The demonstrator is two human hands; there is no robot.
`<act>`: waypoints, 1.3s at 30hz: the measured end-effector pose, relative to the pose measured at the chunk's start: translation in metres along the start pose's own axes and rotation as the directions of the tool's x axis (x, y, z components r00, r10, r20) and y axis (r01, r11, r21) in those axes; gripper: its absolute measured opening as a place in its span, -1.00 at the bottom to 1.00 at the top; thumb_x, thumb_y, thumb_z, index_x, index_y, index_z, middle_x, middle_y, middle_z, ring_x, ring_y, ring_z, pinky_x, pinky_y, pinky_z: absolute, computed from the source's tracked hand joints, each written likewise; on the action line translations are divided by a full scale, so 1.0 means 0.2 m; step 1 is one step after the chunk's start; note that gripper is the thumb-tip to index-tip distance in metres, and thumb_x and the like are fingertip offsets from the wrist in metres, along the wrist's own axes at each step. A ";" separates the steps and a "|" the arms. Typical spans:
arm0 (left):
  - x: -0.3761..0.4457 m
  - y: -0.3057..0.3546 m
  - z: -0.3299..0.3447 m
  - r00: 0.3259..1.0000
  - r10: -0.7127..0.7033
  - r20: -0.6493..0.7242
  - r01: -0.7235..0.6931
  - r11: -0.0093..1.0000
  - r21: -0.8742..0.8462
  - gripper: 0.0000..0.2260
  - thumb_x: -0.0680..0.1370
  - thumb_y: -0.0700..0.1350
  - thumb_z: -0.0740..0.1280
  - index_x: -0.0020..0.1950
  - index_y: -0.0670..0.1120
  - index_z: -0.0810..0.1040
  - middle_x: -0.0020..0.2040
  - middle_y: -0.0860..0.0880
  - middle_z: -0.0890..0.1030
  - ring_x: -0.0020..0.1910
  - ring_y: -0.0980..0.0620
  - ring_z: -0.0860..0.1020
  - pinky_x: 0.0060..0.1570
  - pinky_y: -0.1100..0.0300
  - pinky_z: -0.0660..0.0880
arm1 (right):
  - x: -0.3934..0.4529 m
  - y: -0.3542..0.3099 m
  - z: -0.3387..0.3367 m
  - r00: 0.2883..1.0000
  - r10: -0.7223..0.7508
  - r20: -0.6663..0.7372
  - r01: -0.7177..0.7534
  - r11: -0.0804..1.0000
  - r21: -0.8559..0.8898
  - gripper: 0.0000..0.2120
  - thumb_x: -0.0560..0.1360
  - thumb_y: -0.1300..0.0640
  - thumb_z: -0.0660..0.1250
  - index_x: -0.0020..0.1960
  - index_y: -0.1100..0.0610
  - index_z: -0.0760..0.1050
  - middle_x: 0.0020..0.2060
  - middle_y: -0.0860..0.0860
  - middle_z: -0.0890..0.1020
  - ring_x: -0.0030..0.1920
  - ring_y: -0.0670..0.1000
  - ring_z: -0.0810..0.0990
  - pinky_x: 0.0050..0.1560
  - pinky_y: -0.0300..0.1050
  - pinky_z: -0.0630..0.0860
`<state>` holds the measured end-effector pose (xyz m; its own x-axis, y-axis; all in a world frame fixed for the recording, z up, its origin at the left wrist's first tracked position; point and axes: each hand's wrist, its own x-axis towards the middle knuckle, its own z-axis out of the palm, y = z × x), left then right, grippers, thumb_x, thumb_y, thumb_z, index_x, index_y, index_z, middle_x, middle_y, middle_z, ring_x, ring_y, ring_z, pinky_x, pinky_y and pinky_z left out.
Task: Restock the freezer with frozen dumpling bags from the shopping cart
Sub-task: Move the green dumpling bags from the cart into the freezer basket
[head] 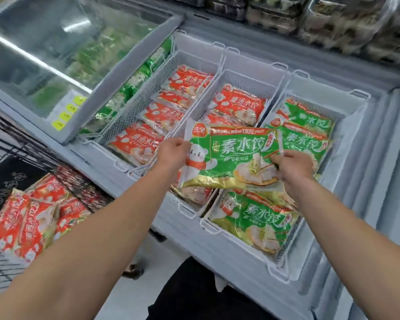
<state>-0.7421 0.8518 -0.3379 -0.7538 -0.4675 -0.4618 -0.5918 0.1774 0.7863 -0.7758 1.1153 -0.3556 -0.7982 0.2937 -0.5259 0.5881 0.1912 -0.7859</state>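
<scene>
You're holding a green bag (229, 158) over the freezer (360, 144) baskets, left hand (172, 153) and right hand (293, 166) fingers pinching its side edges.

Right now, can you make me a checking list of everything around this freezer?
Surface: open chest freezer with white wire baskets.
Job's things: green dumpling bag held over the baskets; red bags in left and middle baskets, green bags in the right one; more red bags in the shopping cart.
Clutter: nothing seen.
Grips: left hand pinches the bag's left edge, right hand its right edge.
Cables: nothing seen.
Surroundings: glass lid slid left, yellow price tags, packed trays on the shelf behind.
</scene>
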 end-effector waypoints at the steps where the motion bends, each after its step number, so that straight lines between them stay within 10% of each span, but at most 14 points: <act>1: 0.07 0.02 0.03 1.000 -0.001 0.011 0.001 1.000 0.014 -0.74 0.62 -0.16 0.28 -0.28 -0.13 0.52 -0.30 -0.07 0.58 -0.33 0.02 0.52 -0.36 0.29 0.43 | 0.04 -0.02 0.01 1.000 0.017 -0.024 -0.017 1.000 -0.005 -0.59 0.44 0.25 0.45 0.13 0.51 0.42 0.10 0.47 0.49 -0.24 0.08 0.41 -0.21 -0.02 0.34; 7: 0.47 0.19 0.29 0.997 0.002 0.073 -0.010 0.993 0.119 -0.82 0.59 -0.15 0.27 -0.22 -0.12 0.49 -0.32 -0.20 0.49 -0.32 -0.04 0.42 -0.34 0.06 0.39 | 0.34 -0.15 0.06 0.987 0.094 -0.129 -0.094 0.996 0.003 -0.58 0.49 0.24 0.40 0.22 0.47 0.42 0.18 0.43 0.49 0.10 0.39 0.57 0.12 0.40 0.50; 9: 0.59 0.24 0.39 0.995 0.004 0.095 -0.019 0.988 0.153 -0.76 0.58 -0.15 0.26 -0.29 -0.12 0.47 -0.37 -0.15 0.45 -0.37 -0.03 0.39 -0.36 0.12 0.33 | 0.45 -0.19 0.06 0.982 0.097 -0.162 -0.102 0.995 -0.020 -0.78 0.44 0.22 0.40 -0.05 0.40 0.57 -0.12 0.41 0.58 -0.24 0.20 0.57 -0.14 0.00 0.52; 10: 0.65 0.27 0.46 0.994 -0.003 0.111 -0.015 0.987 0.162 -0.73 0.58 -0.15 0.26 -0.33 -0.11 0.44 -0.37 -0.16 0.44 -0.36 -0.03 0.39 -0.36 0.13 0.32 | 0.51 -0.20 0.05 0.977 0.106 -0.186 -0.115 0.993 -0.040 -0.86 0.42 0.22 0.39 -0.21 0.31 0.55 -0.30 0.31 0.53 -0.33 0.10 0.44 -0.22 0.02 0.17; 12: 0.72 0.32 0.60 0.990 -0.025 0.142 0.000 0.985 0.170 -0.73 0.58 -0.16 0.26 -0.33 -0.11 0.43 -0.37 -0.16 0.42 -0.36 -0.04 0.37 -0.37 0.19 0.32 | 0.64 -0.21 0.01 0.967 0.129 -0.220 -0.139 0.990 -0.027 -0.82 0.42 0.23 0.39 -0.34 0.23 0.49 -0.42 0.12 0.46 -0.37 0.03 0.38 -0.31 -0.09 0.26; 20: 1.00 0.51 1.29 0.962 -0.027 0.271 -0.016 0.988 0.152 -0.82 0.54 -0.22 0.29 0.05 -0.18 0.66 -0.01 -0.15 0.66 -0.04 -0.10 0.60 -0.02 0.04 0.57 | 1.18 -0.14 -0.25 0.899 0.209 -0.385 -0.212 0.977 0.035 -0.84 0.31 0.08 0.34 -0.23 0.19 0.52 -0.31 0.13 0.66 -0.26 0.21 0.66 -0.23 0.08 0.61; 23: 1.10 0.57 1.50 0.923 -0.087 0.374 0.069 0.996 0.062 -0.88 0.39 -0.20 0.35 -0.15 -0.09 0.67 -0.04 -0.22 0.68 -0.04 -0.19 0.67 -0.02 -0.18 0.62 | 1.34 -0.11 -0.32 0.872 0.193 -0.450 -0.201 0.979 0.029 -0.92 0.36 0.18 0.31 -0.31 0.12 0.47 -0.37 0.10 0.52 -0.31 0.10 0.51 -0.29 -0.04 0.44; 25: 1.15 0.61 1.62 0.919 -0.070 0.387 0.047 0.997 0.068 -0.96 0.37 -0.19 0.35 -0.28 -0.10 0.60 -0.10 -0.24 0.68 -0.06 -0.25 0.68 -0.08 -0.24 0.63 | 1.41 -0.13 -0.35 0.859 0.185 -0.477 -0.201 0.979 0.016 -0.95 0.43 0.24 0.30 -0.16 0.18 0.54 -0.25 0.17 0.56 -0.19 -0.01 0.27 -0.23 -0.06 0.45; 26: 1.18 0.62 1.68 0.919 -0.056 0.390 0.027 0.997 0.079 -0.93 0.40 -0.20 0.36 -0.28 -0.08 0.57 -0.11 -0.22 0.67 -0.06 -0.24 0.68 -0.09 -0.20 0.64 | 1.45 -0.13 -0.36 0.858 0.172 -0.483 -0.193 0.981 0.007 -0.83 0.46 0.24 0.31 0.01 0.25 0.58 -0.08 0.20 0.64 0.23 0.11 0.54 -0.10 -0.03 0.52; 29: 1.18 0.68 1.77 0.902 0.044 0.430 -0.113 0.984 0.137 -0.93 0.38 -0.14 0.36 -0.19 -0.08 0.62 -0.06 -0.22 0.69 -0.04 -0.23 0.67 -0.04 -0.14 0.62 | 1.53 -0.11 -0.38 0.891 0.152 -0.428 -0.177 0.984 -0.018 -0.54 0.51 0.18 0.32 0.40 0.17 0.40 0.17 0.03 0.57 0.18 0.04 0.54 0.15 -0.16 0.44; 33: 1.18 0.63 1.81 0.815 0.123 0.566 -0.317 0.913 0.258 -0.55 0.46 -0.13 0.39 0.35 -0.12 0.48 0.24 -0.01 0.59 0.17 -0.02 0.57 0.26 0.09 0.46 | 1.54 -0.07 -0.36 0.931 0.002 -0.366 -0.104 0.961 -0.257 -0.34 0.47 0.09 0.37 0.52 0.10 0.23 0.40 0.03 0.41 0.42 0.05 0.36 0.37 -0.19 0.27; 39: 1.01 0.60 1.60 0.785 0.210 0.582 -0.463 0.824 0.327 -0.49 0.56 -0.13 0.37 0.51 -0.08 0.36 0.42 -0.03 0.48 0.37 0.03 0.44 0.23 0.29 0.33 | 1.30 -0.09 -0.32 0.976 -0.094 -0.196 -0.001 0.900 -0.435 -0.39 0.52 0.16 0.35 0.52 0.15 0.24 0.46 0.10 0.34 0.45 0.07 0.32 0.36 -0.26 0.18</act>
<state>-1.0563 1.0554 -0.4674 -0.8825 0.1745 -0.4367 -0.2323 0.6456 0.7275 -0.9850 1.2475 -0.4572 -0.8090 0.4522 -0.3757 0.5866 0.5797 -0.5655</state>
